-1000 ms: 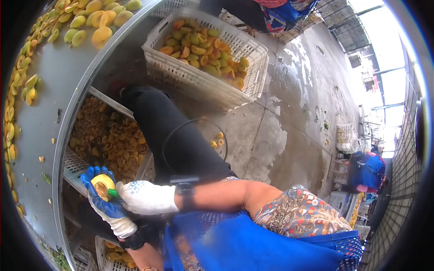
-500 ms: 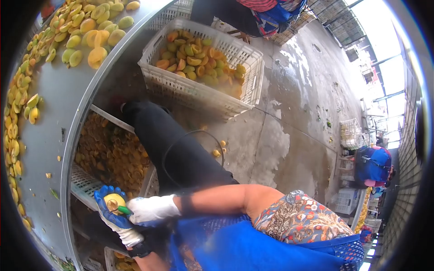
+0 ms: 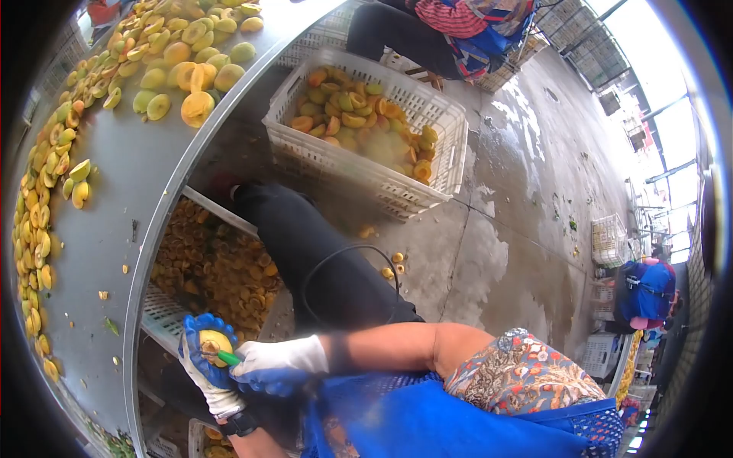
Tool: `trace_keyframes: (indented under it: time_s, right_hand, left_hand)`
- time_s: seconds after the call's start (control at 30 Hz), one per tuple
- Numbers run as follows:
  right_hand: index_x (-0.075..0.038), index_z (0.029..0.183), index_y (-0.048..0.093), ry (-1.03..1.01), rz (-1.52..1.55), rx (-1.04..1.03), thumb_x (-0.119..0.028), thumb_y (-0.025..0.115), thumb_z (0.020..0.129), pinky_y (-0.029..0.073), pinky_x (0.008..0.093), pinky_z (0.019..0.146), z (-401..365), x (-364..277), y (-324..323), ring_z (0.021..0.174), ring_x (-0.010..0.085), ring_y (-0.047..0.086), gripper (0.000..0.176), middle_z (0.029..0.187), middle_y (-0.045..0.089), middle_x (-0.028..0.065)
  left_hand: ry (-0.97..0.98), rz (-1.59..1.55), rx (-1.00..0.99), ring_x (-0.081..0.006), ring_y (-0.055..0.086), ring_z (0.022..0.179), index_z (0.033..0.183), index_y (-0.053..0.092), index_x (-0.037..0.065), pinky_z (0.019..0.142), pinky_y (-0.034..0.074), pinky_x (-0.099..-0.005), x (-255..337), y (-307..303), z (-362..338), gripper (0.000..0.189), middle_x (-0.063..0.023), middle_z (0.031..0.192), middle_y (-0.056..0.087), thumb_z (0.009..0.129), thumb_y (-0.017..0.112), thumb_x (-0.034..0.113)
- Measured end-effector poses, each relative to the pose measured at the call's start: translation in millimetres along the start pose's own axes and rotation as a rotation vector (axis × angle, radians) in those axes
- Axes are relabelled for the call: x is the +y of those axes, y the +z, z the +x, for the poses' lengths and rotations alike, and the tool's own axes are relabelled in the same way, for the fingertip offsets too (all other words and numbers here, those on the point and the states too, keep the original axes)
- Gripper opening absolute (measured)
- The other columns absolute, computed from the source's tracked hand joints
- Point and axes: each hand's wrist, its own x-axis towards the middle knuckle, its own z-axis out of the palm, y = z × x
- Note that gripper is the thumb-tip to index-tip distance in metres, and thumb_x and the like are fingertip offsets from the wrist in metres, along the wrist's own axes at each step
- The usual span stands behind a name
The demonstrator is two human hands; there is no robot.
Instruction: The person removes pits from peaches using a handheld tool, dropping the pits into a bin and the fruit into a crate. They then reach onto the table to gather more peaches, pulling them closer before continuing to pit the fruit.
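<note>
One round yellow fruit (image 3: 216, 343) at the lower left of the frame, cupped in the left hand (image 3: 202, 366), with blue glove fingers curled around it and a brownish patch on the face turned to view. Just beside it, in the right hand (image 3: 279, 366), gloved in white and blue: a green tool (image 3: 228, 357), gripped in a closed fist and pointed at the fruit, with the tip too small to make out. On the left wrist, a dark watch (image 3: 238, 424).

Across the left of the frame, a grey metal tabletop (image 3: 99, 267), with a long spread of fruit halves (image 3: 175, 53) from the top down along the far left edge, plus a green leaf (image 3: 112, 327) and small scraps nearer the hands. Below the tabletop's edge, near the left hand, many cut pieces (image 3: 221, 263) heaped beside a pale slatted crate wall (image 3: 164, 314). At the upper centre, on the floor (image 3: 527, 259), a white crate (image 3: 359, 172) with halves inside. Between crate and hands, a dark-trousered leg (image 3: 321, 252), with a few loose pieces (image 3: 393, 266) near it. At the bottom, a blue apron (image 3: 458, 424). At the top and the right edge, other people (image 3: 458, 23) in part.
</note>
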Motion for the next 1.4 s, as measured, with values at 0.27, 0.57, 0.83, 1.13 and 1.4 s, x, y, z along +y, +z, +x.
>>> trace_keyframes:
  time_s: [0.27,0.57,0.83,1.13,1.4]
  right_hand:
    - [-0.007,0.097,0.056,-0.141,-0.313,0.062,-0.031,0.055,0.099,0.039,0.0219,0.043,12,10,-11,0.050,0.0044,0.048,0.024,0.065,0.051,-0.0054]
    - [-0.008,0.088,0.059,-0.098,0.314,-0.139,-0.032,0.058,0.097,0.036,0.0156,0.040,-4,5,-4,0.046,-0.0006,0.045,0.025,0.066,0.050,-0.0092]
    - [-0.009,0.084,0.057,0.007,0.048,-0.097,-0.034,0.054,0.098,0.033,0.0171,0.038,-8,18,-4,0.045,0.0022,0.043,0.029,0.062,0.048,-0.0055]
    - [-0.006,0.096,0.058,0.108,0.671,-0.387,-0.034,0.054,0.101,0.036,0.0152,0.039,-10,21,-8,0.043,-0.0014,0.043,0.028,0.061,0.051,-0.0109]
    - [-0.005,0.097,0.058,0.107,0.604,-0.366,-0.033,0.054,0.101,0.036,0.0140,0.038,-9,24,-19,0.043,-0.0014,0.045,0.028,0.060,0.052,-0.0104]
  left_hand:
    - [0.098,-0.097,0.094,-0.0216,0.063,0.076,0.098,0.062,0.002,0.065,0.055,-0.0336,-18,4,0,0.041,-0.0103,0.087,0.063,0.099,0.055,0.043]
    - [-0.049,-0.058,0.046,-0.0211,0.064,0.069,0.094,0.063,0.004,0.069,0.055,-0.0351,7,26,-3,0.042,-0.0103,0.082,0.065,0.100,0.054,0.045]
    - [0.028,0.195,-0.001,-0.0207,0.063,0.061,0.088,0.063,0.001,0.059,0.053,-0.0323,-5,14,-16,0.047,-0.0110,0.074,0.063,0.099,0.054,0.046]
    - [-0.075,0.472,-0.196,-0.0213,0.063,0.056,0.078,0.063,0.000,0.055,0.052,-0.0321,22,24,-9,0.049,-0.0132,0.067,0.064,0.098,0.055,0.044]
    - [-0.109,0.608,-0.276,-0.0212,0.065,0.059,0.079,0.065,-0.003,0.057,0.052,-0.0311,20,27,-1,0.049,-0.0123,0.066,0.065,0.096,0.058,0.043]
